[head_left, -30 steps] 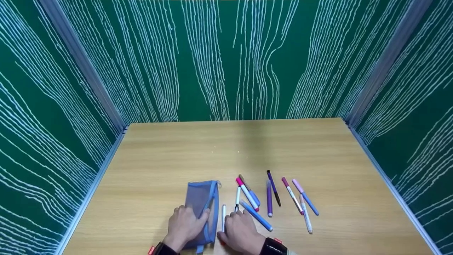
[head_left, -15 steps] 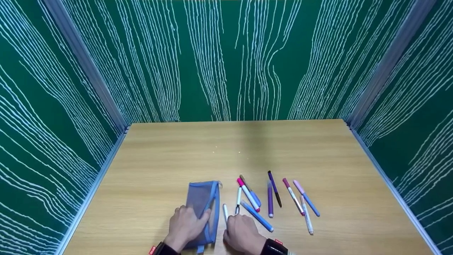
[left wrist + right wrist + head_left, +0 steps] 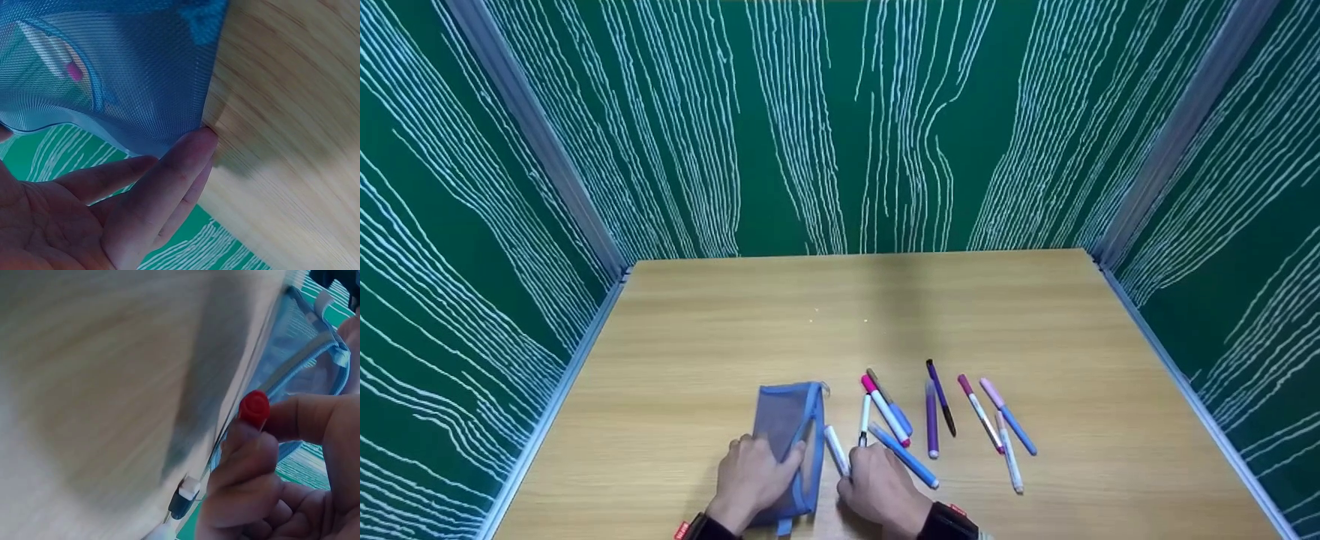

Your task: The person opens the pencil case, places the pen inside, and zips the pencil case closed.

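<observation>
A blue mesh pencil case (image 3: 780,414) lies on the table, its zip side facing right and gaping. My left hand (image 3: 754,472) holds it, thumb over the opening; in the left wrist view the fingers (image 3: 185,152) are against the mesh edge. Between thumb and fingers, my right hand (image 3: 881,484) pinches a white marker (image 3: 836,450), tilted beside the case. Its red end (image 3: 254,408) pokes out of the grip in the right wrist view. Just beyond the right knuckles lie a white pen with a black part (image 3: 865,416) and a blue marker (image 3: 904,455).
A pink-capped marker (image 3: 885,411) overlaps a blue pen with a brown end (image 3: 898,418). Further right lie a purple marker (image 3: 931,420), a dark pen (image 3: 941,397) and several other markers (image 3: 1009,454). Green patterned walls (image 3: 840,127) enclose the wooden table (image 3: 720,315).
My right hand has picked up the white marker and moved slightly right; the marker's upper end now leans left toward the pencil case. My left hand and the case have stayed put.
</observation>
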`<state>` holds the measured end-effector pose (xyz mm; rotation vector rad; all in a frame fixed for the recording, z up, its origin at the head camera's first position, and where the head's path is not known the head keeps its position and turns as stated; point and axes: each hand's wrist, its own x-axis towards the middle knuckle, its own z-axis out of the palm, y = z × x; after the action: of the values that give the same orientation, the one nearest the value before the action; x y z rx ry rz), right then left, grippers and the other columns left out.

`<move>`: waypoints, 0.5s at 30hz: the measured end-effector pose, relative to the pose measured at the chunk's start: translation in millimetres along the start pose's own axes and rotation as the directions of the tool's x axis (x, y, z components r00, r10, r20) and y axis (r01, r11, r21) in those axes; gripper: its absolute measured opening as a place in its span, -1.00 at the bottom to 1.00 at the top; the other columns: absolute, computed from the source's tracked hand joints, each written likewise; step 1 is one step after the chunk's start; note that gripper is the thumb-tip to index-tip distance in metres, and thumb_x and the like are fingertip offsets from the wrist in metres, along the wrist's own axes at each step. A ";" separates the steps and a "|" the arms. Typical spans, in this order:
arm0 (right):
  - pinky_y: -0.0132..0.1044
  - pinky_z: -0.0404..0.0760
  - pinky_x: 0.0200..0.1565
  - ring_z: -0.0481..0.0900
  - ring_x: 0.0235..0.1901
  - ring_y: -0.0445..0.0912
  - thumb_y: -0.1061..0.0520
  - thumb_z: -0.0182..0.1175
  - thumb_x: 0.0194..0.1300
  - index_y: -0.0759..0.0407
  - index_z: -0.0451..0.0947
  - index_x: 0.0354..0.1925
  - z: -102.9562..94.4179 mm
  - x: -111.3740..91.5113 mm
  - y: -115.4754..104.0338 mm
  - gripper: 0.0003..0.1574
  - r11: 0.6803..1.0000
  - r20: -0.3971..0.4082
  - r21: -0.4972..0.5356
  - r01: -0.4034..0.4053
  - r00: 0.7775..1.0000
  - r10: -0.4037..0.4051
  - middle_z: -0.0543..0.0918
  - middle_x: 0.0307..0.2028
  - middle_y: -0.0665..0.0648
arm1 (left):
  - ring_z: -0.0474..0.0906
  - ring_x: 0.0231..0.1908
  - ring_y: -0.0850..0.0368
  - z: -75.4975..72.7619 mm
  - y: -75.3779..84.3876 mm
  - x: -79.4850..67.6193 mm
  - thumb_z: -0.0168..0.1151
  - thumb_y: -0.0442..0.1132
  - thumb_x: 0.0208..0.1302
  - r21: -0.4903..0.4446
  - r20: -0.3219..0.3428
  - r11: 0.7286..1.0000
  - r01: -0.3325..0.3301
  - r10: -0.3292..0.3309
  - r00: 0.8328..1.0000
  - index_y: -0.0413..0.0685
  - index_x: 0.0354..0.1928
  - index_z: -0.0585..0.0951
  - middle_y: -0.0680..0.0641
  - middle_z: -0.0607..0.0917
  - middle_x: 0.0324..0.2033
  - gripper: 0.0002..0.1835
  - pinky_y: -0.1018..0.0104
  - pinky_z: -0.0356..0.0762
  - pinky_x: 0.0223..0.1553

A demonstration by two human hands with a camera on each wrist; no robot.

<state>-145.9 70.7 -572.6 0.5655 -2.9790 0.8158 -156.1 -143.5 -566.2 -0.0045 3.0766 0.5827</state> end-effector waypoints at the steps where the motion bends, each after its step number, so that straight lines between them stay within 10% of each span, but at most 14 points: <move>1: -0.28 0.34 -0.63 0.35 -0.67 -0.23 0.17 0.29 0.00 0.02 0.34 -0.68 -1.2 1.1 0.0 -0.69 1.000 0.006 0.021 -0.014 1.000 0.013 0.38 -0.70 -0.11 | 0.57 -0.25 -0.11 -0.3 0.0 0.0 0.13 0.38 0.32 -0.001 0.004 1.000 0.003 -0.003 1.000 -0.38 -0.07 0.65 -0.27 0.63 -0.30 -0.19 -0.04 0.57 -0.31; 15: -0.37 0.37 -0.66 0.35 -0.70 -0.29 0.22 0.37 0.07 0.05 0.51 -0.68 -1.7 10.7 0.7 -0.70 0.961 0.004 0.272 -0.055 0.998 0.057 0.42 -0.72 -0.17 | 0.56 -0.26 -0.09 -1.6 0.7 -1.7 0.12 0.37 0.34 -0.012 0.002 1.000 0.009 -0.009 1.000 -0.40 0.01 0.62 -0.26 0.62 -0.30 -0.18 -0.04 0.58 -0.28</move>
<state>-156.4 68.5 -570.5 0.4835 -2.9092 1.2425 -154.4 -143.4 -564.4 -0.0175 3.0695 0.6007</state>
